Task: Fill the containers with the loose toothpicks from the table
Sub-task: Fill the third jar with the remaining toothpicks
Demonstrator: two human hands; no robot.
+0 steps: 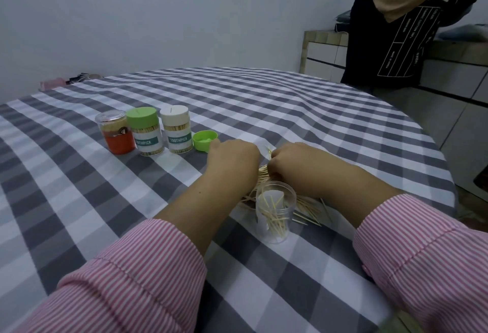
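Head view: a round table under a soft, slightly rippled grey-and-white checked cloth (290, 110) fills most of the frame. Left of centre stand 3 closed cylinders in a row: a clear plastic jar with a red label (115, 132), a clear plastic jar with a green cap (144, 132) and a clear plastic jar with a white cap (176, 129); the last 2 read "TOOTHPICK" and are packed with pale sticks. Just to the right of them lies a loose green plastic cap (204, 140), hollow side up.

Lower centre, an open clear plastic cylinder (275, 213) stands upright, holding a thin leaning bunch of sticks and a white paper label. Around and behind it lies the scattered heap of thin, pointed wooden toothpicks (307, 207).

The left hand (233, 159), fingers curled downward, rests at the heap's far left edge; whether it holds anything cannot be told. The right hand (286, 161) is clenched around a few toothpicks. Both wear pink-and-white striped sleeves (137, 274).

Upper right, a person in a black printed shirt (390, 42) stands beside a tiled counter (324, 50).
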